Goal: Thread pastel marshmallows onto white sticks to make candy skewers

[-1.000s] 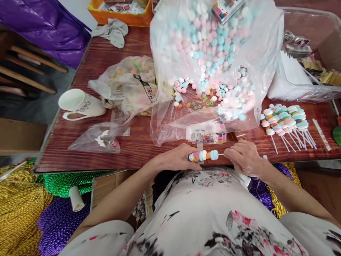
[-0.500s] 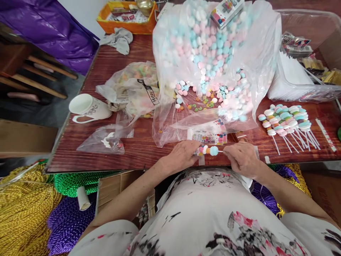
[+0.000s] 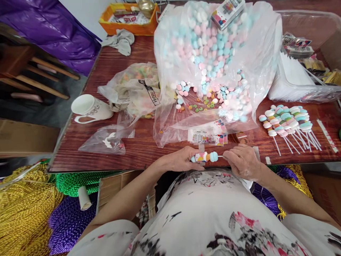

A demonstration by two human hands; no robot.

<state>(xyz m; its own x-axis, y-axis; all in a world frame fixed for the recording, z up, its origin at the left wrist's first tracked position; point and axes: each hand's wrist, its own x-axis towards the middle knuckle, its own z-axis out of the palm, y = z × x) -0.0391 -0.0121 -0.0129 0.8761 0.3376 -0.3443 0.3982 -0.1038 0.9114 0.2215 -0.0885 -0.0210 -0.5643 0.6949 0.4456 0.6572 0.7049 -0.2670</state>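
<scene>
Level near the table's front edge lies a candy skewer, with pale blue, orange and white pieces threaded on a white stick. A printed label lies around its left part. My left hand grips that left end, thumb below and fingers above. My right hand is closed, pinching the bare stick at the other end. Just beyond the hands are printed labels on the table. Behind them, a large clear bag spreads open, with pink, blue and white candies and small coloured rings in it.
Finished-looking candy skewers lie piled at right, before a clear plastic bin. At left stand a white mug, a knotted bag of rings and a small clear bag. An orange tray sits at the back.
My left thumb and fingers have parted slightly around the skewer's left end, showing the label on it. The skewer has come a little nearer my body. My right hand keeps its pinch.
</scene>
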